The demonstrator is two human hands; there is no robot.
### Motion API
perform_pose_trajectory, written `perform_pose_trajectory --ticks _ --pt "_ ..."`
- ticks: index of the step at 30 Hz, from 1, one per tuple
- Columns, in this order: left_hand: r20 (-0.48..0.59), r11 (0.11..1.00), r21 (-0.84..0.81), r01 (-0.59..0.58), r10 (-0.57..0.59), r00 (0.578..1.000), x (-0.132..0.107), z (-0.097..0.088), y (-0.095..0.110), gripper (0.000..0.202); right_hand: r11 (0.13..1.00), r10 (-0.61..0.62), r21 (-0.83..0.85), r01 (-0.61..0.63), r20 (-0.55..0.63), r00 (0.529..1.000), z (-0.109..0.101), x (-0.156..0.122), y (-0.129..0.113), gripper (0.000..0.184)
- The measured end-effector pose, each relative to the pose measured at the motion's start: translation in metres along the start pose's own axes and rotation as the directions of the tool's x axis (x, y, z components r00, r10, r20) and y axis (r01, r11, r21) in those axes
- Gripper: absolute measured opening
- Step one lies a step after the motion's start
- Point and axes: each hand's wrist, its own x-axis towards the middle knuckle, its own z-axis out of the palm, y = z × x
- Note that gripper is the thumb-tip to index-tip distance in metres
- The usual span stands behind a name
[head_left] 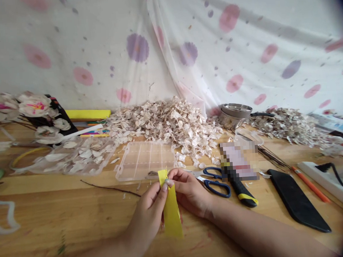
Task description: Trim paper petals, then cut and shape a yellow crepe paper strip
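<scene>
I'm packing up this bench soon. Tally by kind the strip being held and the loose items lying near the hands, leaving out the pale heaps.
yellow strip, pinched by left hand and right hand: 1
blue-handled scissors: 1
black-and-yellow tool: 1
flat black slab: 1
orange pen or pencil: 1
clear compartment box: 1
thin dark wire: 1
Total: 7

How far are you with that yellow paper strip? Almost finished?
Not far, it seems. Done: several flowers stand at the left, and a big heap of petals lies behind. In hand: the left hand and right hand both pinch the top end of the yellow strip. Left: the strip looks flat and plain, and the thin wire and scissors lie untouched on the table.
</scene>
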Motion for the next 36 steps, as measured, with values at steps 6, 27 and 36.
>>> perform_pose_trajectory --ticks 6,27,36 --pt "-0.011 1.0 0.009 -0.007 0.007 1.0 0.0008 -0.0002 -0.0019 0.034 1.0 -0.005 0.004 0.005 0.009 1.0 0.0003 0.0001 -0.0005 0.027" --pt "-0.016 1.0 0.01 0.005 -0.005 1.0 0.0017 -0.001 -0.0004 0.036 1.0 0.021 0.005 -0.021 -0.008 1.0 -0.0009 0.0008 0.0012 0.027" --pt "-0.016 0.998 -0.05 0.034 -0.034 0.999 0.0001 0.0003 0.0033 0.038 1.0 0.021 0.007 -0.021 0.0 1.0 -0.0011 -0.0001 -0.0003 0.028"
